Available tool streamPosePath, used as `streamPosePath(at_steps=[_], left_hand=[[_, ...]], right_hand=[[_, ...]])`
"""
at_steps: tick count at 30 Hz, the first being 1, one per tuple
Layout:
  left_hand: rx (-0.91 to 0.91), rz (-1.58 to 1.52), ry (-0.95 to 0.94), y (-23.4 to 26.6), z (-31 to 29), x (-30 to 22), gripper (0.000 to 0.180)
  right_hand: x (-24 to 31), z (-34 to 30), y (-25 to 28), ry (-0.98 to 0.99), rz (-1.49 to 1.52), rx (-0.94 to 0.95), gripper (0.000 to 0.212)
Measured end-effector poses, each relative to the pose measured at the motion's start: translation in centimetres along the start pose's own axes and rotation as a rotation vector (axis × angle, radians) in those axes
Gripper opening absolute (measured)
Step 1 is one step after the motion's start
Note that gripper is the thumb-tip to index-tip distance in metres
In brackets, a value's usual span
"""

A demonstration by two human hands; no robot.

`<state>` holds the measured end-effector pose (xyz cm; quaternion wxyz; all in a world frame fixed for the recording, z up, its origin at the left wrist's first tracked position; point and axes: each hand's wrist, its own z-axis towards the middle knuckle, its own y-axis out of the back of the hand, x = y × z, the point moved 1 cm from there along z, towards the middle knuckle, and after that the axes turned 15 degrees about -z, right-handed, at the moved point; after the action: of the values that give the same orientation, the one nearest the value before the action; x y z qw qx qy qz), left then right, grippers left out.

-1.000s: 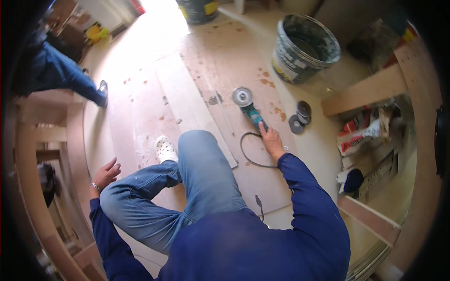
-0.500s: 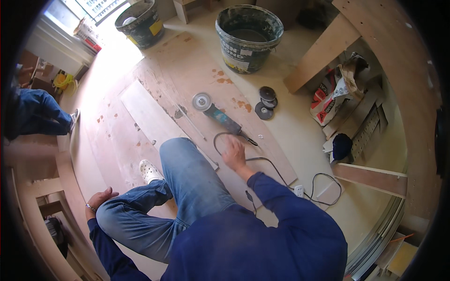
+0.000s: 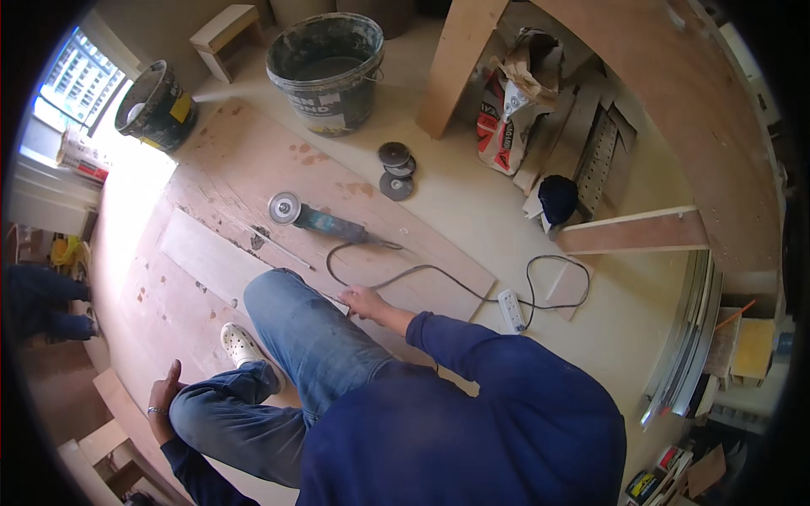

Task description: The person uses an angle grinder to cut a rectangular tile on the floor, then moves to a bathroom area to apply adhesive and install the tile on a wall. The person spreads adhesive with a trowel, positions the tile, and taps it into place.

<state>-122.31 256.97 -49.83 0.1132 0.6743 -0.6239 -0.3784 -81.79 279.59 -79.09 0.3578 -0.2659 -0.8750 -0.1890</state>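
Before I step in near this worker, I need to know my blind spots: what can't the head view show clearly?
In the head view:
Left hand: fingers partly hidden by the bent left knee.
Right hand: fingertips too small to tell whether they grip the pale board.
That pale board: partly covered by the right knee.
Co-worker: upper body cut off by the dark left rim.

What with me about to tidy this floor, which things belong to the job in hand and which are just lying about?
Likely the job's:
narrow board, at the right hand
grinder
wide board under the grinder
discs, probably grinder spares

Apparently just lying about:
large bucket
smaller bucket
stool
torn bag
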Motion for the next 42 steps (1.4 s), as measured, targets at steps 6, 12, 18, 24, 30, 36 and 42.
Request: streamPosePath(at_steps=[6, 12, 18, 24, 30, 36, 42], left_hand=[[-0.096, 0.023, -0.298, 3.2, 5.2, 4.8, 0.084], [-0.245, -0.382, -0.23, -0.2, 4.8, -0.9, 0.079], [-0.077, -0.873, -0.505, 1.7, 11.5, 2.3, 0.049], [-0.152, -0.512, -0.517, 1.4, 26.8, -1.5, 0.052], [-0.246, -0.075, -0.467, 0.4, 43.3, -2.1, 0.071], [-0.219, 0.062, -0.526, 0.0, 56.0, -3.4, 0.078], [-0.187, 0.196, -0.569, 0.5, 61.0, -5.4, 0.087]], right_hand=[[2.6, 1.5, 0.7, -0.014, 0.104, -0.055, 0.045], [0.9, 2.2, 2.5, 0.301, -0.121, -0.513, 0.039], [13.3, -0.8, 4.1, 0.376, -0.149, -0.942, 0.036], [23.7, 3.1, -0.2, 0.528, 0.228, -0.636, 0.035], [25.2, 12.0, -10.0, 0.382, -0.283, -0.732, 0.035], [21.2, 12.3, -13.8, 0.014, -0.403, -0.643, 0.041], [14.0, 9.1, -11.9, -0.392, -0.332, -0.811, 0.042]])
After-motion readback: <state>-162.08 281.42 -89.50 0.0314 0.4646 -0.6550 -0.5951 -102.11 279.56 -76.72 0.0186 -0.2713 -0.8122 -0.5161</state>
